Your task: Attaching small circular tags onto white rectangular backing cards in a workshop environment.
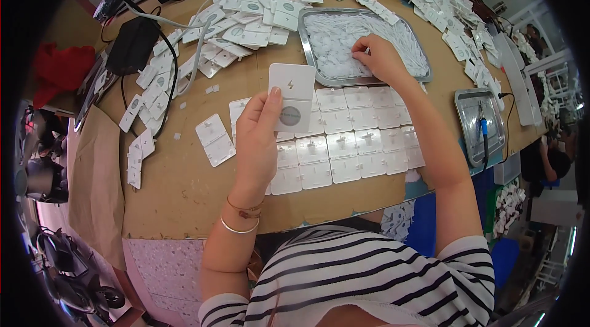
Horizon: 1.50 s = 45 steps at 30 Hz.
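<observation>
My left hand (pixel 260 124) grips a white plastic panel (pixel 291 86) by its left edge, upright above the table. The panel's face has a small gold bolt mark and a grey circle. Over a metal tray (pixel 305 50) heaped with small white plastic pieces (pixel 335 41), my right hand (pixel 378 58) has its fingertips pinched together; what they hold, if anything, cannot be made out. Below the hands, similar white panels (pixel 345 146) lie in rows, inner side up with small clips showing. One loose panel (pixel 216 140) lies left of my left wrist.
Large heaps of white panels (pixel 252 20) cover the table's back. At right, a smaller metal tray (pixel 462 136) holds a blue-handled tool (pixel 484 127) with a cord. Black adapters (pixel 132 44) and cables lie at left. Brown board (pixel 184 204) covers the table; its front edge is near my body.
</observation>
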Tool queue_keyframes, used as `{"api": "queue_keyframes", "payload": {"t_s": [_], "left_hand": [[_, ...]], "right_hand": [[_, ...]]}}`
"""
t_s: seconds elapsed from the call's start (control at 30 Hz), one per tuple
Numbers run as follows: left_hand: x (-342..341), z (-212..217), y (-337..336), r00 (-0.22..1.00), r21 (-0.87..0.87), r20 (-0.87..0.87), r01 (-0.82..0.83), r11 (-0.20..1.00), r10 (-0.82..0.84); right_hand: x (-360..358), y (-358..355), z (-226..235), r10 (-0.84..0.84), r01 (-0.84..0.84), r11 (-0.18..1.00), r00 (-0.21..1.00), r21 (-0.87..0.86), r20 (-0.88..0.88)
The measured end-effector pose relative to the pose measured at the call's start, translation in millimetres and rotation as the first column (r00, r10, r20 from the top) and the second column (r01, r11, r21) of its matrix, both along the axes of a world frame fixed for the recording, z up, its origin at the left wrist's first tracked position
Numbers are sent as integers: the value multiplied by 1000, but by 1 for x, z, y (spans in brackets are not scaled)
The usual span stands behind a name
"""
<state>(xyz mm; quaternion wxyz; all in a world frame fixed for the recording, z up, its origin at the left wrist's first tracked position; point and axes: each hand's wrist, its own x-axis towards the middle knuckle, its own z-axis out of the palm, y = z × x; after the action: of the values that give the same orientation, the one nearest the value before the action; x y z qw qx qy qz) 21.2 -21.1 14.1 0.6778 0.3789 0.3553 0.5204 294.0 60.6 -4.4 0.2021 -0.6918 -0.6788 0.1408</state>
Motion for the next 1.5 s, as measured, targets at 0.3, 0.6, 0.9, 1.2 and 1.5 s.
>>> {"api": "queue_keyframes", "payload": {"t_s": [0.3,0.6,0.9,1.2,1.5], "left_hand": [[1,-4,0,998,-18,21,53,998,-53],[11,-2,-10,937,-63,241,275,959,-253],[5,-2,-6,936,-93,181,323,942,-304],[0,-6,-12,869,-143,296,452,881,-398],[3,4,-17,833,-30,109,548,836,-542]], "right_hand": [[-8,-10,5,25,-22,989,1000,146,-19],[-98,-91,33,203,-126,956,935,264,-291],[-97,-100,33,318,-344,865,939,366,131],[-95,-124,55,73,-98,995,488,29,-870],[-105,-119,41,198,-87,977,701,194,-685]]}}
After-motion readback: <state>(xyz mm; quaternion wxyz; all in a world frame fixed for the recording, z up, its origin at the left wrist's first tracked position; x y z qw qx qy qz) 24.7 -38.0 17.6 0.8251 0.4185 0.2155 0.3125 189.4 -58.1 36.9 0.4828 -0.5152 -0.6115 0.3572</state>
